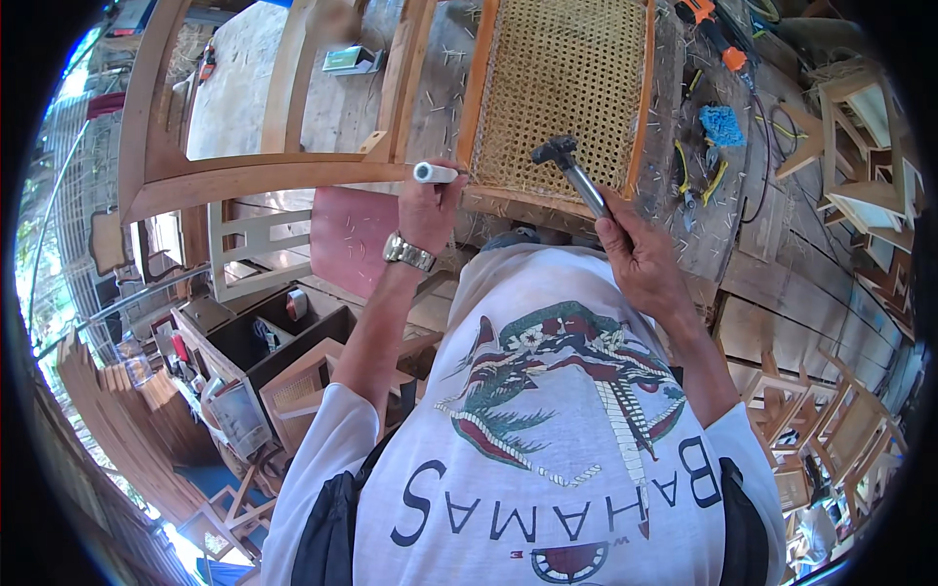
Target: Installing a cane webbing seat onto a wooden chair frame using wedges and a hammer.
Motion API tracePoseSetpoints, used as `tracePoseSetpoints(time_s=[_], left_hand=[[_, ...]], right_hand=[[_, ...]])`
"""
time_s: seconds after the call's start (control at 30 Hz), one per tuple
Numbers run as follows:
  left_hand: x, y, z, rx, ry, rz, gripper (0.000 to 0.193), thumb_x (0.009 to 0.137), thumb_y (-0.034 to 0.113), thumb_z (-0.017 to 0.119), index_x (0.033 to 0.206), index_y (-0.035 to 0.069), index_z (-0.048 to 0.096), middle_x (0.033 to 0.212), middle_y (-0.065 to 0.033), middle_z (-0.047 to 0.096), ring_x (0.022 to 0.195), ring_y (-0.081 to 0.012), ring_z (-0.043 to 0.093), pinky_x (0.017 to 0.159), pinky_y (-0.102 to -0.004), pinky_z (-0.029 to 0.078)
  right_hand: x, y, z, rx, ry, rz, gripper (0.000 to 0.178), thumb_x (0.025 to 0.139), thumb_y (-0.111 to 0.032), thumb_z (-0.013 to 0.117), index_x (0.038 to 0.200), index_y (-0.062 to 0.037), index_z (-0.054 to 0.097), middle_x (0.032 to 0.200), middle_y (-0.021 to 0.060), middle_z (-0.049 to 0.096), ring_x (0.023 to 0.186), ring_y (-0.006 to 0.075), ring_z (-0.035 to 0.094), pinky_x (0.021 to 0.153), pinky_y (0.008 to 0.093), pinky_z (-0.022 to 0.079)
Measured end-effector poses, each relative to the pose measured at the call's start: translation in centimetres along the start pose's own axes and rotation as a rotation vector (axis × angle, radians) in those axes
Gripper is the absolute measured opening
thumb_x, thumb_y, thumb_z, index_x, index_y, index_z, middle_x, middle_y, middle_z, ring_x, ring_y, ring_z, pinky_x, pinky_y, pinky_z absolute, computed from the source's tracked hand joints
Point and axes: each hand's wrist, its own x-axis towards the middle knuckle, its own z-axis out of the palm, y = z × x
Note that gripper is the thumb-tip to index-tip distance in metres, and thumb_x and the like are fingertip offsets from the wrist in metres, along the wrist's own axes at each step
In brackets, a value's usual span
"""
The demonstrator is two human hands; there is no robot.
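Note:
My right hand [645, 254] is wrapped round the dark handle of a hammer [580, 180]. The hammer's dark head hangs over the near part of a woven cane panel [562, 83] set in an orange-brown wooden frame [476, 88]. My left hand [428, 217] is closed round a short white tube [436, 174], whose round, dark-centred end points left. That hand sits by the near left corner of the cane panel, close to a larger bare wooden frame [264, 174]. Whether the tube touches either frame I cannot tell.
Pliers [683, 171] and a blue scrubbing pad [721, 126] lie right of the panel, below an orange power tool [721, 37]. Small light pegs litter the bench. A small green-and-white box [353, 61] lies inside the larger frame. Wooden chair frames [870, 146] stand at the right.

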Motion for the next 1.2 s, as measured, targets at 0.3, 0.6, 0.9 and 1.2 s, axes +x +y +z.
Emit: tracePoseSetpoints(time_s=[0.3, 0.6, 0.9, 1.2], left_hand=[[0.5, -0.7, 0.7, 0.111, -0.005, 0.199, 0.024, 0.088, 0.017, 0.073, 0.106, 0.009, 0.059, 0.087, -0.0121, 0.067, 0.077, -0.0313, 0.067, 0.065, -0.0411, 0.052], [0.7, 0.4, 0.8, 0.163, -0.078, 0.185, 0.025, 0.089, 0.019, 0.071, 0.105, 0.006, 0.059, 0.089, -0.0152, 0.064, 0.08, -0.0376, 0.064, 0.067, -0.0443, 0.051], [0.6, 0.5, 1.1, 0.145, -0.104, 0.196, 0.022, 0.089, 0.019, 0.07, 0.104, 0.007, 0.06, 0.092, -0.0142, 0.063, 0.08, -0.037, 0.063, 0.068, -0.0454, 0.051], [3.0, 0.3, -0.8, 0.332, 0.124, 0.278, 0.02, 0.089, 0.016, 0.066, 0.099, 0.003, 0.056, 0.078, -0.017, 0.06, 0.071, -0.0399, 0.06, 0.063, -0.049, 0.048]], right_hand=[[0.6, -4.5, 0.1, 0.074, 0.049, -0.223, 0.038, 0.1, -0.018, 0.059, 0.136, -0.0051, 0.056, 0.087, 0.0168, 0.067, 0.07, 0.016, 0.063, 0.066, 0.0313, 0.051], [3.0, -4.0, 2.6, -0.031, 0.062, -0.626, 0.046, 0.096, -0.008, 0.061, 0.14, -0.0053, 0.05, 0.11, 0.0176, 0.067, 0.086, 0.0285, 0.069, 0.073, 0.0377, 0.056], [2.8, -2.2, 3.7, -0.236, -0.112, -0.285, 0.051, 0.097, -0.019, 0.061, 0.146, -0.0171, 0.046, 0.095, 0.0137, 0.068, 0.078, 0.0308, 0.067, 0.066, 0.0384, 0.054], [-0.2, 5.8, 0.1, -0.062, 0.366, -0.132, 0.039, 0.099, -0.016, 0.06, 0.137, -0.0104, 0.057, 0.1, 0.0202, 0.069, 0.08, 0.0208, 0.069, 0.068, 0.0329, 0.054]])
